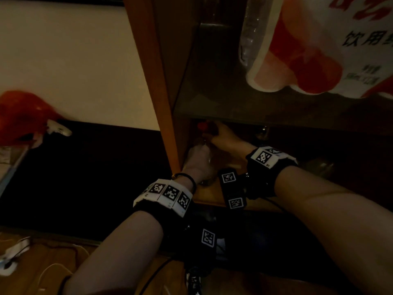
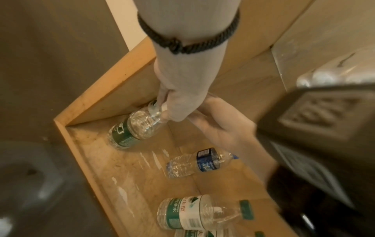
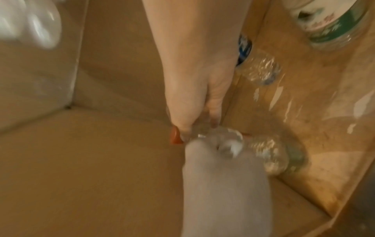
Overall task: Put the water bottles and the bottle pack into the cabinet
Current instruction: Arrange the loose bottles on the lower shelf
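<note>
Both hands reach into the wooden cabinet's (image 1: 168, 103) bottom compartment, under a glass shelf. My left hand (image 2: 174, 104) grips the neck of a clear bottle with a green label (image 2: 129, 128), which stands near the front left corner of the cabinet floor (image 2: 91, 160). Just behind it, my right hand (image 3: 194, 104) curls around the top of a clear bottle with a red cap (image 3: 175, 136); that bottle's body is mostly hidden. A blue-label bottle (image 2: 201, 163) and a green-and-white-label bottle (image 2: 194, 211) lie on their sides on the same floor. The wrapped bottle pack (image 1: 319, 50) sits on the glass shelf above.
The glass shelf (image 1: 234, 107) hangs low over both hands. The cabinet's left side panel is right beside my left hand. A red bag (image 1: 23, 116) lies on the floor to the left, and white cables (image 1: 12, 252) lie at the lower left.
</note>
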Available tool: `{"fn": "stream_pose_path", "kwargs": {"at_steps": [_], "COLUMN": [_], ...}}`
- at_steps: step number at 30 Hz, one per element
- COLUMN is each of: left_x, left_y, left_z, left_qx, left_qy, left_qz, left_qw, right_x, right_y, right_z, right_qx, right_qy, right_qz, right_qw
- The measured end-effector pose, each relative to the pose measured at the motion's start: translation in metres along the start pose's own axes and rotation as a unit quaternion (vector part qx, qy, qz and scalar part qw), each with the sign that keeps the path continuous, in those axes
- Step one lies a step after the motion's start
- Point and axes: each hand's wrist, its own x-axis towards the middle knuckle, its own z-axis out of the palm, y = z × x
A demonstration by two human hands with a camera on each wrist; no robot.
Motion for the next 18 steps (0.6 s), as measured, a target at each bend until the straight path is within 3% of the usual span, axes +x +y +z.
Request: {"fn": "stream_pose_path", "kwargs": {"at_steps": [6,13,18], "left_x": [0.004,-0.004,-0.01], "left_y": [-0.002,0.019,0.038], "left_z": [0.012,0.006,0.006], "left_qx": [0.136,0.207,0.21], "left_qy": [-0.001,-0.017,-0.021], "left_qz": [-0.03,-0.073,-0.018], "left_qw": [0.99,0.975,0.977], "right_x": [-0.03,-0.079,-0.103], "right_y": [0.015,0.052,0.095], "right_z": [-0.046,-0.121,-0.142], "right_qx": [0.073,0.011,-0.065], "right_qy": [0.038,0.119,0.177], "right_qz": [0.053,0.028,0.065], "right_qw": [0.995,0.992,0.98]}}
